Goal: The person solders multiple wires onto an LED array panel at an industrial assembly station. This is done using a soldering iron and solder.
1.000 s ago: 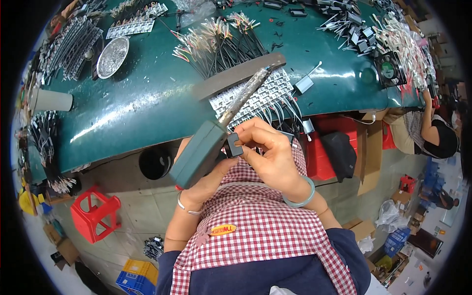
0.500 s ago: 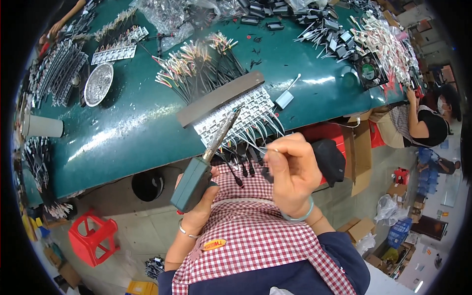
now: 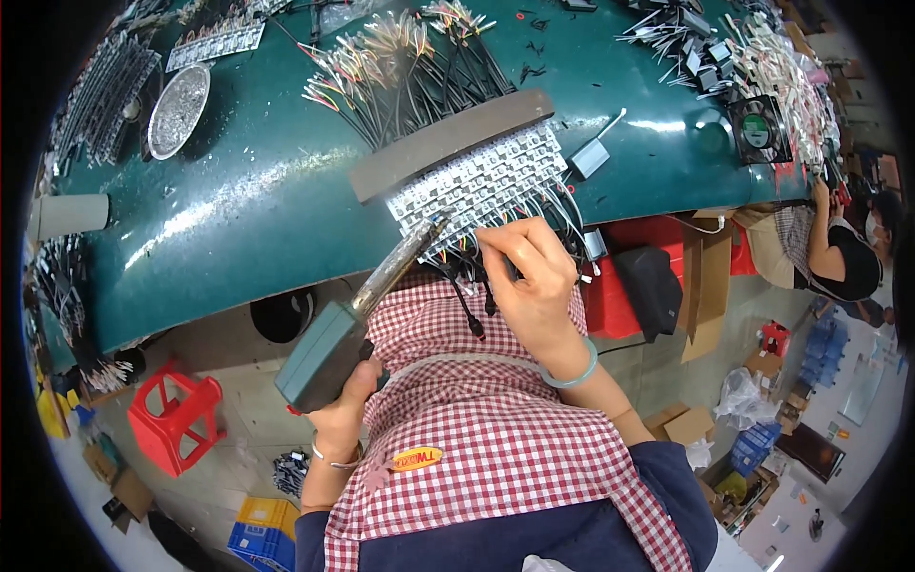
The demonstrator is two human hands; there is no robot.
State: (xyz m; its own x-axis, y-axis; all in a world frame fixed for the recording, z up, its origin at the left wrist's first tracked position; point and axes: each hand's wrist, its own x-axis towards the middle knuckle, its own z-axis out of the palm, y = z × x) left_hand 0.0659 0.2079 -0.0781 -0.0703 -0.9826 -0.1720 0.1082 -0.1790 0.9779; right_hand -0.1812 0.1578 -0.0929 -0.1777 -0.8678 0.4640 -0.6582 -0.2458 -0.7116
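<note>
My left hand (image 3: 340, 408) is wrapped round the dark green body of a soldering gun (image 3: 319, 357). The gun's metal barrel slants up and right, its tip over the near left edge of a row of white circuit boards (image 3: 491, 179). At that same edge my right hand (image 3: 536, 281) pinches thumb and forefinger together on what looks like a thin wire, mostly hidden by the fingers. White wires and black plugs (image 3: 476, 327) hang from the boards over the table edge. A dark bar (image 3: 448, 145) lies across the boards' far side, with bundled black cables (image 3: 419, 71) behind it.
A small white-grey box with a lead (image 3: 589, 159) lies right of the boards. A metal dish (image 3: 179, 112) and white cup (image 3: 71, 215) stand left. A small fan (image 3: 760, 131) and piled parts are at right. A red stool (image 3: 174, 419) stands below; another person works far right.
My right hand has moved up and left to the boards' near edge. The soldering gun has shifted down and left, its tip now lower on the boards. The view has tilted downward.
</note>
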